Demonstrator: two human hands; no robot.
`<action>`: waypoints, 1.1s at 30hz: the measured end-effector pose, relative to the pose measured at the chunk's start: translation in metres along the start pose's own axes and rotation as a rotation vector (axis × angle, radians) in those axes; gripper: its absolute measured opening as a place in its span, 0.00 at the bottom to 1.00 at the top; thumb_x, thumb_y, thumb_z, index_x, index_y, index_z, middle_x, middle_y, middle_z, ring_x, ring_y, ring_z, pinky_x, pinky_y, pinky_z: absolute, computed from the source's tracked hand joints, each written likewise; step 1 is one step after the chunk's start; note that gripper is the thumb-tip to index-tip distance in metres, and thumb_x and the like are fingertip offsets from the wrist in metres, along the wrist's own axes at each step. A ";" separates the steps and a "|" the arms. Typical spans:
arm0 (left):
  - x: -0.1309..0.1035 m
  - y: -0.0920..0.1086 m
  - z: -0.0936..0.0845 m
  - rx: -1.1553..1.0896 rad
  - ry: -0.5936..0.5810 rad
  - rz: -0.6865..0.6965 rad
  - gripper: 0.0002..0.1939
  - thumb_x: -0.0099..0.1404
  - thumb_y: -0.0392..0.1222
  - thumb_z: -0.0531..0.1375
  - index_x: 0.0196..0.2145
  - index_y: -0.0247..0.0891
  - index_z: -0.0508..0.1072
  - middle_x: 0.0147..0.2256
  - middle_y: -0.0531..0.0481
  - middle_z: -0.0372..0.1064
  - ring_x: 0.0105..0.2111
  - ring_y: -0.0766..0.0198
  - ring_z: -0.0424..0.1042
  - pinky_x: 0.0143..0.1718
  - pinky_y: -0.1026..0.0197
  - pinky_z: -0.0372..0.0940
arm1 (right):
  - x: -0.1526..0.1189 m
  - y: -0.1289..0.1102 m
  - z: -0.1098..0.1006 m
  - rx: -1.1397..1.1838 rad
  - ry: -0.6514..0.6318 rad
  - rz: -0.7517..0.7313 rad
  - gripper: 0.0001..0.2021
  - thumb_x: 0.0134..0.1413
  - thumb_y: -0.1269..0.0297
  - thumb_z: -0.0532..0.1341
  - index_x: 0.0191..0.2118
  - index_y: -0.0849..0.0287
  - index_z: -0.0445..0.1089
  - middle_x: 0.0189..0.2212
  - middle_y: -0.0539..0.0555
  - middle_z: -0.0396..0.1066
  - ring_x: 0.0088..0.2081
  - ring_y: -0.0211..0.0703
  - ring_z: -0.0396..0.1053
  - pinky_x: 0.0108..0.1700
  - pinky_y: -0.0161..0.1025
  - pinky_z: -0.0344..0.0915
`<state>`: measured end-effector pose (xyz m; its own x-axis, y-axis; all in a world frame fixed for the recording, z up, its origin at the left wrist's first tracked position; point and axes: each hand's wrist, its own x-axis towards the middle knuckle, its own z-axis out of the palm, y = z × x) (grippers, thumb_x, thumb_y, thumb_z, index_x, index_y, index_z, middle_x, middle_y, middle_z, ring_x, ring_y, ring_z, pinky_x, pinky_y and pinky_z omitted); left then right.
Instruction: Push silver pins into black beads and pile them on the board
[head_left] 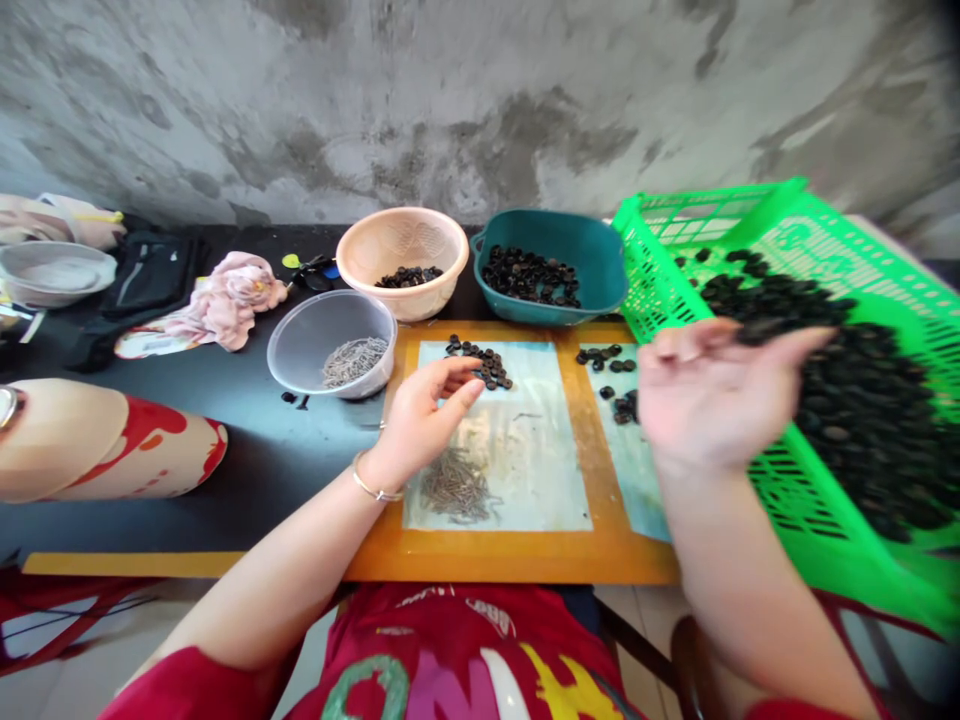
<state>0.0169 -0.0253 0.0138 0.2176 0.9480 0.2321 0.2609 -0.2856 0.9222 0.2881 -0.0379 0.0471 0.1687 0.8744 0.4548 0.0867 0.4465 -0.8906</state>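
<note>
Black discs (493, 370) and metal pins (461, 488) share the pale sheet (551, 485), pins near, discs far. The bracelet (382, 496) could drag stray pins. Hands are apart: the left hand (420, 415), curled by the discs, might scatter them; whether it grips one, I cannot tell. The right hand (712, 405), open, could bump the right-hand basket (806, 500), spilling its heap.
</note>
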 end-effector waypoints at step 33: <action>-0.002 -0.008 0.005 0.545 -0.336 0.284 0.14 0.63 0.44 0.63 0.45 0.37 0.74 0.45 0.42 0.72 0.48 0.54 0.71 0.52 0.50 0.67 | -0.031 0.032 0.054 -0.759 -0.637 0.074 0.03 0.58 0.71 0.62 0.33 0.58 0.70 0.32 0.53 0.72 0.37 0.45 0.69 0.41 0.42 0.64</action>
<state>0.0192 -0.0258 0.0045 0.6031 0.7568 0.2522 0.5661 -0.6288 0.5331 0.2324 -0.0403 0.0046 -0.3405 0.9332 0.1152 0.7400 0.3416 -0.5794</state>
